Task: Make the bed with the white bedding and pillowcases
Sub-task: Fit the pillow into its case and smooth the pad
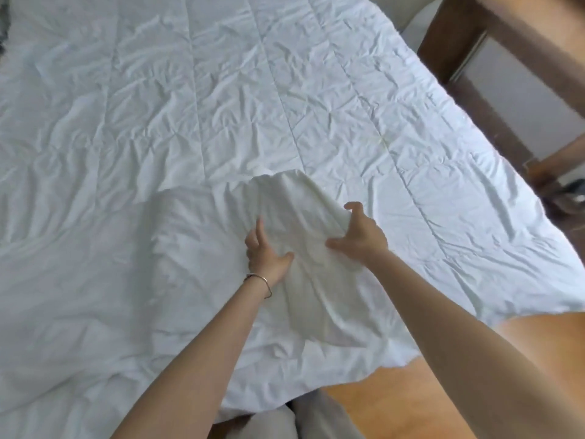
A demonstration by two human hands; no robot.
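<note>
A white quilted duvet lies spread and wrinkled across the bed, its near edge hanging toward the floor. A smooth white pillowcase lies on top of it near the front edge, partly raised at its far end. My left hand rests on the pillowcase's left side with fingers spread and a thin bracelet at the wrist. My right hand grips the pillowcase's right edge, its fingers curled into the cloth and lifting a fold.
A dark wooden bed frame or furniture piece stands at the upper right beside a pale wall. Orange wooden floor shows below the duvet's edge. My grey trousers are at the bottom.
</note>
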